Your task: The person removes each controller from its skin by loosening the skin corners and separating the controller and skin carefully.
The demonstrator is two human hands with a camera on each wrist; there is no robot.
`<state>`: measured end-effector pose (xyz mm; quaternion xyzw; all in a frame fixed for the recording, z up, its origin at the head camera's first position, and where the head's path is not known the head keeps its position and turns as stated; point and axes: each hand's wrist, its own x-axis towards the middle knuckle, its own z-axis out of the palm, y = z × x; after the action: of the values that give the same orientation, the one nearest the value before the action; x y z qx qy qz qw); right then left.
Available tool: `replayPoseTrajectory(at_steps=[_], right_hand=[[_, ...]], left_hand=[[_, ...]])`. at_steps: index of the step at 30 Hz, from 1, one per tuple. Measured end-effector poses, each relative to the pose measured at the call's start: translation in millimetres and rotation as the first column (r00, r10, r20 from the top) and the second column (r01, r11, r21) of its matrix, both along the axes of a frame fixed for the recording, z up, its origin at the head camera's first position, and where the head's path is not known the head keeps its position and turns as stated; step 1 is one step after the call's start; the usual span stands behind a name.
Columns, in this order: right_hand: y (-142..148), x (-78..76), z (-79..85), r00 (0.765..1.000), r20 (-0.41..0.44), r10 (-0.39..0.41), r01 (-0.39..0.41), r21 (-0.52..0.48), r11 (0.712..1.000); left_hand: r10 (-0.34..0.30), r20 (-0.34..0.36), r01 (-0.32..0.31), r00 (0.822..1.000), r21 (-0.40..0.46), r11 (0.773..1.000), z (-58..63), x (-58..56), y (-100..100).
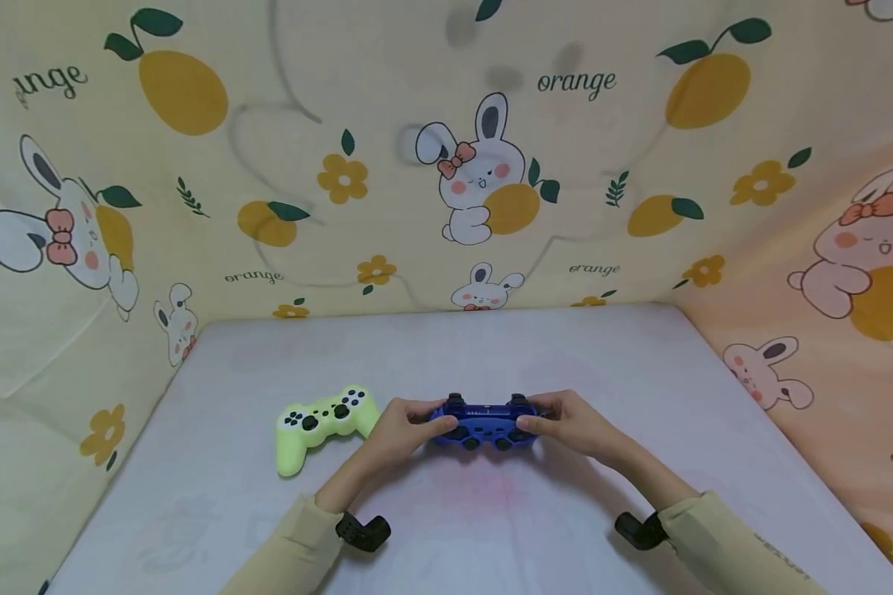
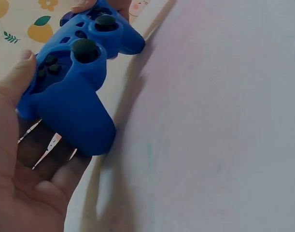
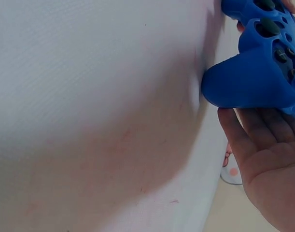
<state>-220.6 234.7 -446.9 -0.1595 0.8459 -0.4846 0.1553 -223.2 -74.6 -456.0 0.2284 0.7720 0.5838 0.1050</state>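
A blue game controller [image 1: 487, 428] is held by both hands at the middle of the table, its top edge with the shoulder buttons raised toward the head camera. My left hand [image 1: 396, 431] grips its left end, thumb over the front near the direction buttons [image 2: 53, 66] and fingers behind the casing. At the opposite end my right hand [image 1: 579, 426] grips it likewise, thumb on the front. The right wrist view shows the right handle [image 3: 248, 79] close by the tabletop, with fingers under and behind it. Both thumbsticks [image 2: 84, 50] are visible in the left wrist view.
A pale yellow-green game controller [image 1: 326, 421] lies face up left of the blue one, its right handle partly behind my left hand. The white tabletop [image 1: 536, 529] is bounded by a cloth [image 1: 387, 215] printed with rabbits and oranges at the back and sides.
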Motion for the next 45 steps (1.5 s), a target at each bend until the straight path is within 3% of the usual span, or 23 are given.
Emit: replayPoseTrajectory(at_steps=[2, 9, 19, 28, 39, 45], right_hand=[[1, -1.4, -1.7, 1.0, -0.002, -0.002, 0.002, 0.008, 1.0], [0, -4.3, -3.0, 1.0, 0.002, -0.01, 0.01, 0.005, 1.0], [1, -1.9, -0.4, 1.0, 0.01, -0.014, 0.014, 0.005, 1.0], [4, -5.9, -3.9, 0.999, 0.039, 0.008, -0.006, -0.037, 0.999], [8, -5.0, -4.5, 0.998, 0.052, 0.038, -0.036, -0.046, 0.998], [10, -3.2, -5.3, 0.994, 0.072, 0.083, -0.077, -0.085, 0.993]], left_hand=[[0.003, 0.001, -0.003, 1.0, 0.019, 1.0, -0.7, 1.0, 0], [0.001, 0.018, -0.002, 1.0, 0.045, 0.999, -33.3, -12.9, -1], [-0.085, -0.077, 0.084, 0.993, -0.014, 0.996, -22.9, -23.6, 2], [0.013, -0.047, -0.014, 0.999, -0.025, 1.0, -29.3, -18.9, -3], [-0.017, -0.031, 0.017, 0.999, 0.001, 1.0, -35.6, -15.6, -7], [-0.029, -0.027, 0.027, 0.999, -0.053, 0.998, -33.6, -15.0, -10]])
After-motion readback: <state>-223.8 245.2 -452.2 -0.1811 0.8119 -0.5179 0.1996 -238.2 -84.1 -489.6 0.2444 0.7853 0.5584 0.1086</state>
